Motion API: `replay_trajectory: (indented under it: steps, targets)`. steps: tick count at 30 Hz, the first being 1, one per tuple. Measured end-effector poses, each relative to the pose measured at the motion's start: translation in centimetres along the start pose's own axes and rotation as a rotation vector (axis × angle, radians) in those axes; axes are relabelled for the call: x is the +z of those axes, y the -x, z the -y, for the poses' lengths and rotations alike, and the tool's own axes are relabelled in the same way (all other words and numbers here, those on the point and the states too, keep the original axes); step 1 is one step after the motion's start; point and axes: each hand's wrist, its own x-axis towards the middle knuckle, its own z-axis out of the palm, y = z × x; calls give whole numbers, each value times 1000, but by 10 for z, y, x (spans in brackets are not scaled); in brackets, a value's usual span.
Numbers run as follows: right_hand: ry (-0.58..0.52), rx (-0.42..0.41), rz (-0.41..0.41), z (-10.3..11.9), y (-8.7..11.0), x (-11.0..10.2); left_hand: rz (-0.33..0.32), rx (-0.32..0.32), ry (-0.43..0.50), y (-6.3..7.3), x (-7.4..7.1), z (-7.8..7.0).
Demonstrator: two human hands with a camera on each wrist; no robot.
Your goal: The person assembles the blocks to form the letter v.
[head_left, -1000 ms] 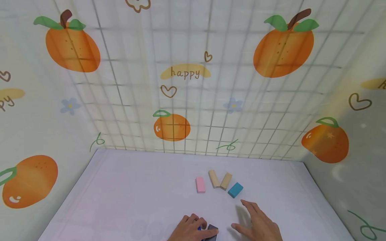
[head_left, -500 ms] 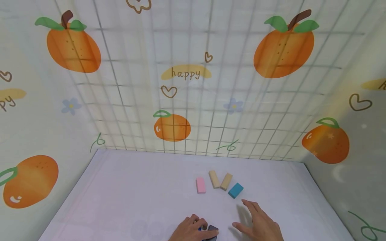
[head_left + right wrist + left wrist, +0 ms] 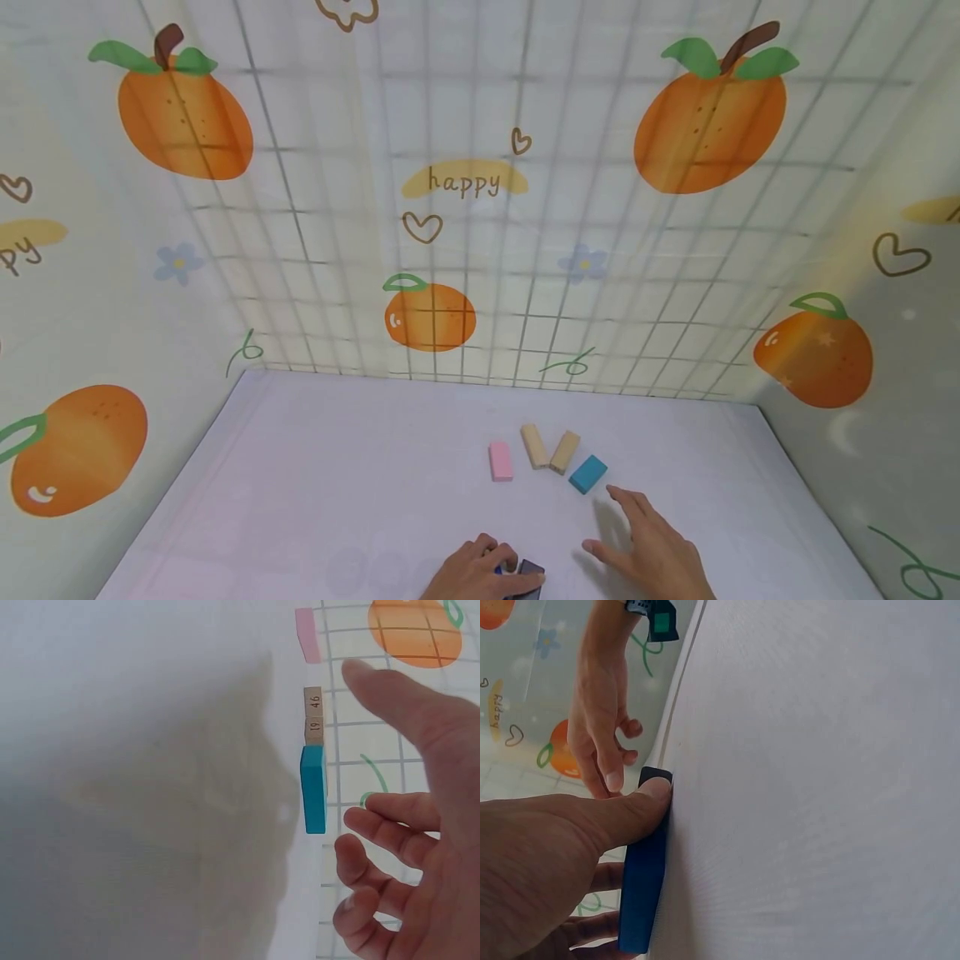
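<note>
At the near edge of the head view, my left hand [image 3: 472,571] has its thumb lying across a black block [image 3: 531,570], with its fingers bent beside a dark blue block. The left wrist view has the thumb on the black end and fingers behind the long dark blue block [image 3: 643,892], low over the table. My right hand [image 3: 656,550] hovers to the right, thumb and fingers spread, holding nothing. Just beyond its fingertips lies a light blue block [image 3: 588,474]. In the right wrist view, two wooden blocks [image 3: 313,701] bear the printed numbers 46 and 19.
Past the light blue block, the plain wooden blocks [image 3: 564,452] form a V on the white table [image 3: 337,467]. To their left lies a pink block [image 3: 500,462]. A curtain [image 3: 465,250] printed with oranges hangs along the table's back and sides.
My right hand has shifted slightly forward and to the right. The left hand keeps its place on the dark blocks, and the other blocks lie as before.
</note>
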Motion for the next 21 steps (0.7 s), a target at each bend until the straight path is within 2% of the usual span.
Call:
replay_trajectory:
  steps: [12,21]
  targets:
    - [-10,-11,-15,-6,-4,1,75,-26,7,-1,-2,-1]
    - [-10,1,-9,-10,-12,-4,14,-15,6,0,1,0]
